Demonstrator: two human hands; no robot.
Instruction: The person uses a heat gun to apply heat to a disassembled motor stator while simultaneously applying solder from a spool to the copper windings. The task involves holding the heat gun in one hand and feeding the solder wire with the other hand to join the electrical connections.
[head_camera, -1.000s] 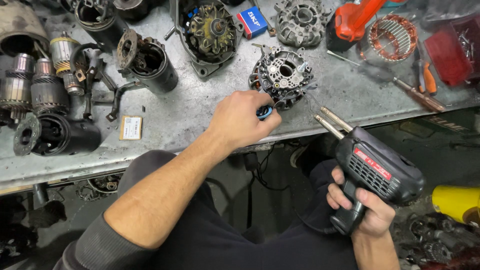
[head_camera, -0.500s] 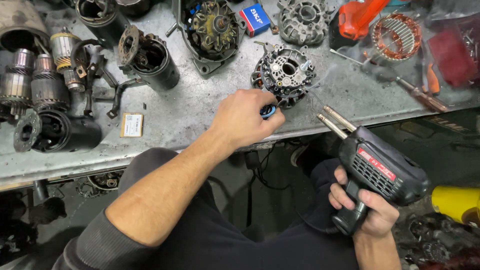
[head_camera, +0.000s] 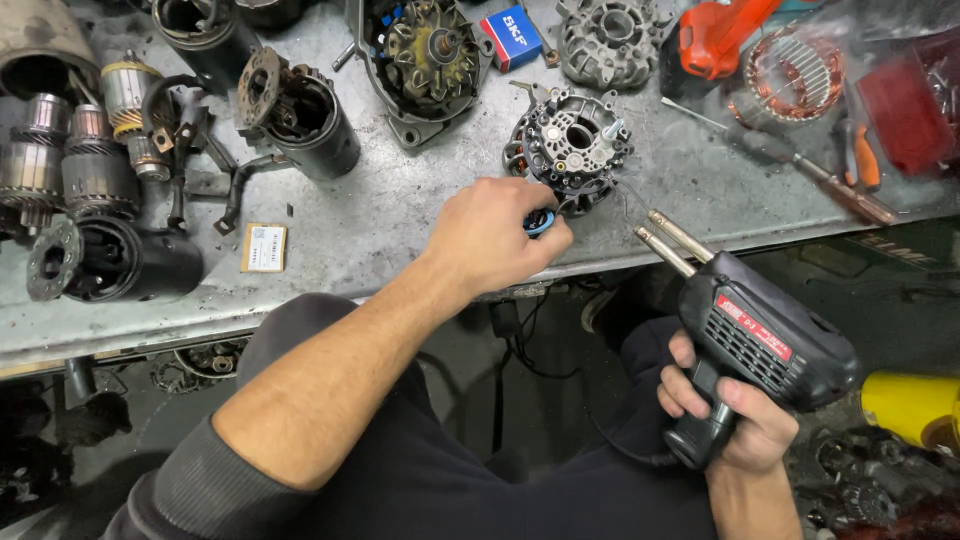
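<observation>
Head view. Left hand (head_camera: 497, 240) lies knuckles-up on the grey metal worktop (head_camera: 400, 230), close to its near edge, forearm running back down toward the body at a diagonal. Its fingers are curled shut around a small blue-and-black ring-shaped part (head_camera: 540, 222), of which only a sliver shows past the knuckles. That part sits just in front of, and about touching, the alternator rear housing (head_camera: 568, 148), a round silver-and-black casting lying flat, a little in from the near edge.

Right hand (head_camera: 735, 425) is off the worktop, below its near edge, over the lap. Fingers are wrapped tight around the pistol grip of a black soldering gun (head_camera: 765, 335) with a red label on its side. The gun is tilted, its twin metal prongs (head_camera: 672, 238) angling up toward the near edge and ending just beside the housing; a thin wire tip runs on toward it, contact not resolvable.

Containers: a black cylindrical motor casing (head_camera: 305, 115) lies on its side toward the far-left part of the worktop, open end showing internals, details unclear. A second dark casing (head_camera: 120, 262) lies near the left edge. A copper stator winding (head_camera: 792, 72) sits toward the far-right corner.
</observation>
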